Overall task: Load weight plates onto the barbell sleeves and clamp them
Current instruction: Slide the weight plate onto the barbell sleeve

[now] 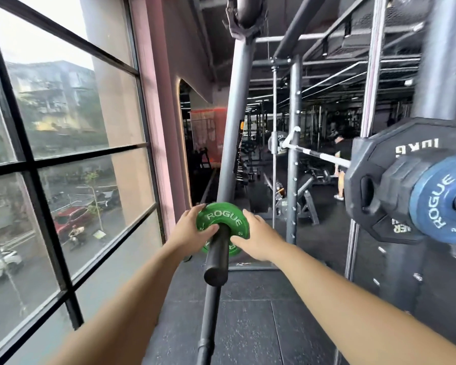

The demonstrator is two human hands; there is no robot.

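Green plate [223, 219]: location? (checker)
Threaded on the barbell sleeve [216, 256], set back from the sleeve's near end. The bare end sticks out toward the camera. (observer)
Hands? (checker)
Left hand [192, 229] grips the plate's rim left of the sleeve, thumb on the face beside the hub. Right hand [258, 239] grips the rim right of the sleeve, thumb on the lower face. (observer)
Further out? (checker)
Right of the sleeve, well apart: black plate [374, 180] with a blue plate [437, 204] in front of it. Left of the sleeve: window [63, 154]. (observer)
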